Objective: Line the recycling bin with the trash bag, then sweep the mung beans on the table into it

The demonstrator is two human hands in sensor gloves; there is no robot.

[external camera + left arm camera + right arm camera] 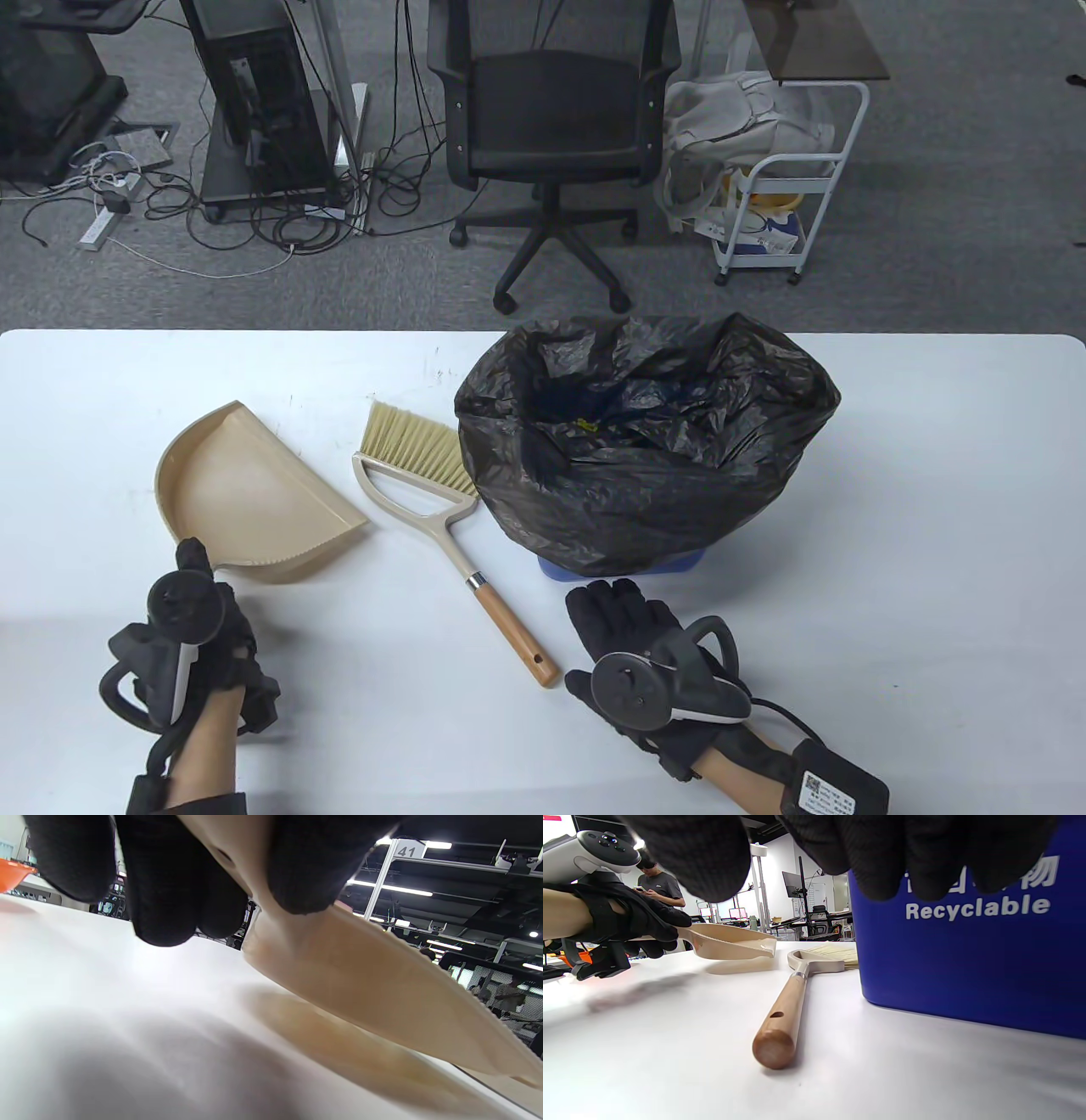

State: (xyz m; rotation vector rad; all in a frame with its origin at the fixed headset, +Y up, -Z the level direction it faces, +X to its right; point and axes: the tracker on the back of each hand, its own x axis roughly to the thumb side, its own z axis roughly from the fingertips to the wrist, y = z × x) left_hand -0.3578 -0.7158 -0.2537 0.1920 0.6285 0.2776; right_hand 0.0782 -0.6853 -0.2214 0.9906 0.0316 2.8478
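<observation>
My left hand [197, 586] grips the handle of the beige dustpan [246, 492] at the table's left. In the left wrist view its fingers [169, 878] curl round the handle, and the dustpan [382, 993] tilts just above the table. The brush [450, 526], with pale bristles and a wooden handle, lies free between the dustpan and the bin. A black trash bag [645, 441] lines the blue recycling bin [628, 567] and hangs over its rim. My right hand [624, 607] lies open in front of the bin, holding nothing. I see no mung beans on the table.
The white table [891, 552] ends just behind the bin. Beyond it stand an office chair [551, 110], a white cart [780, 195] and cables on the floor. The brush handle [780, 1018] points at my right hand, beside the bin wall [967, 963].
</observation>
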